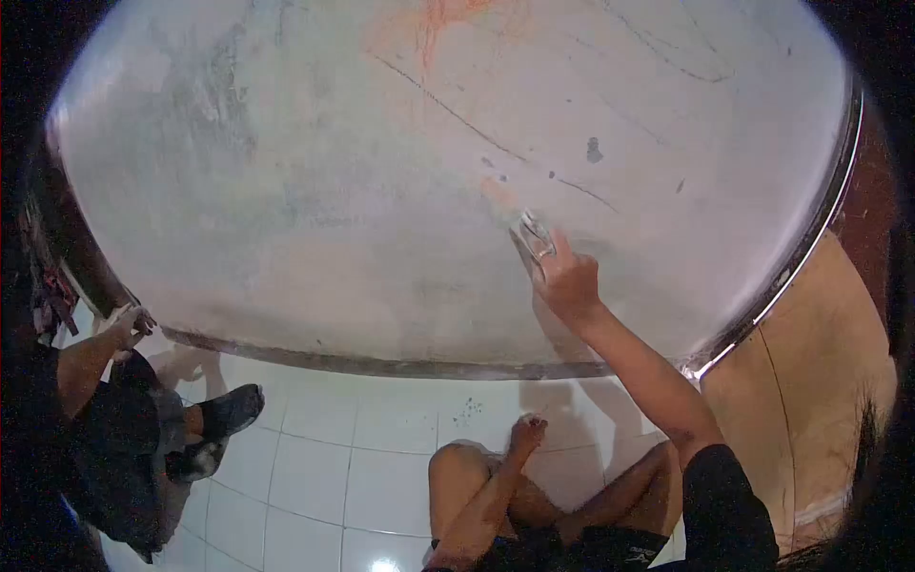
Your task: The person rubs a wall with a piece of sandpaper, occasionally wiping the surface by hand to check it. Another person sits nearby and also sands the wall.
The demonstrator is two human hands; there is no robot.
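Left hand [526, 434] loosely curled on knee [457, 467]; right hand [564, 276] grips scraper [532, 238] on wall [334, 191]; co-worker [124, 419] left.

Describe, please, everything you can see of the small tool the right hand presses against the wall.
The tool looks like a small flat scraper or sanding pad, pale grey and somewhat shiny; its exact kind is too blurred to tell. The right hand grips its lower end and holds its flat face tilted against the grey, scratched wall, just below a faint orange patch and a long dark crack line.
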